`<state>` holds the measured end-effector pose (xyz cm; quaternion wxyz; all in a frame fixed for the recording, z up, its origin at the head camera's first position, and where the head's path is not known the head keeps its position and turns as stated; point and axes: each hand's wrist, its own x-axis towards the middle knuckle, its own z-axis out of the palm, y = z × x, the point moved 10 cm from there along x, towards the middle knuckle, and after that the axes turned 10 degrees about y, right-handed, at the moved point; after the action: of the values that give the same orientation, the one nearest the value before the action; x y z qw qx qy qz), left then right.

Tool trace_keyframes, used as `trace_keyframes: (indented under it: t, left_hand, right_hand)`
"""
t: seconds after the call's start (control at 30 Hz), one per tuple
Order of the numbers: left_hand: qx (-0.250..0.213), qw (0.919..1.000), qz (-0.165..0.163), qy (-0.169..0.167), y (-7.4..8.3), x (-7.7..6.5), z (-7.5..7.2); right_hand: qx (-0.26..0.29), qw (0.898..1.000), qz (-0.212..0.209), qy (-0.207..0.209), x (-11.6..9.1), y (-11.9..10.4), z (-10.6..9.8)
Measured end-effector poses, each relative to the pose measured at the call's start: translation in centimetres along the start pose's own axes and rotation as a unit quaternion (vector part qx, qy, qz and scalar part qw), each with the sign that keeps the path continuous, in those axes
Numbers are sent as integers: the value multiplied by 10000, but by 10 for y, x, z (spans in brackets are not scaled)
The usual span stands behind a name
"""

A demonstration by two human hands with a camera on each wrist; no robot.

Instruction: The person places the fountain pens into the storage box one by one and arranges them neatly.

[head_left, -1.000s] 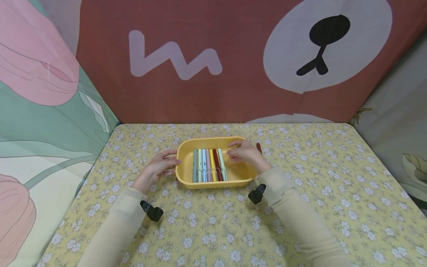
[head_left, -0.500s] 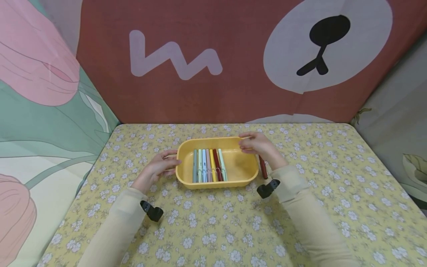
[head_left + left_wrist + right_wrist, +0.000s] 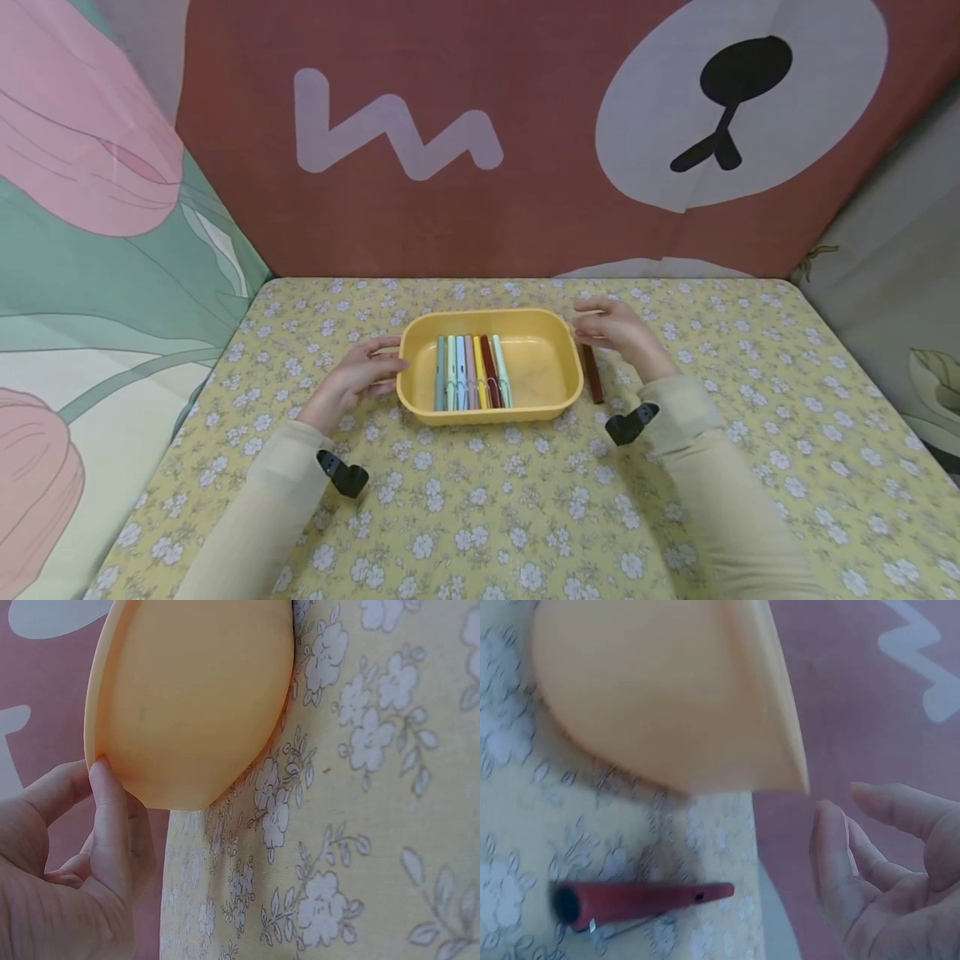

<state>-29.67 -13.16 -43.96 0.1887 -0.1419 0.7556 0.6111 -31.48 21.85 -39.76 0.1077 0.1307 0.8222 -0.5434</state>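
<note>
A yellow plastic tray [image 3: 543,367] sits on the table, with a row of several slim pens [image 3: 470,372] in grey-blue, pale green, light blue, pink, yellow and dark red lying side by side in its left and middle part. My left hand [image 3: 360,372] pinches the tray's left rim between thumb and fingers, as the left wrist view shows. My right hand [image 3: 621,335] hovers just beyond the right rim, fingers loosely bent and apart, holding nothing. Below it, a dark red pen [image 3: 641,901] with a metal clip lies on the table, close beside the tray's right end.
A yellow flower-print cloth [image 3: 480,517] covers the table. Behind its far edge hangs a reddish-brown backdrop [image 3: 540,217] with a cartoon face, and patterned cloths close off both sides.
My right hand has moved from inside the tray rightward over its rim to above the dark red pen, uncovering more of that pen. The left hand and tray have stayed in place.
</note>
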Motion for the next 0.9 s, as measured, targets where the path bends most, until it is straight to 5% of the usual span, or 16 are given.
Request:
trace_keyframes:
  t: [0.9]
  left_hand:
    - [2,10000,-27,-78,1,-1,1]
  right_hand:
    - [266,9987,437,88,11,48,-14]
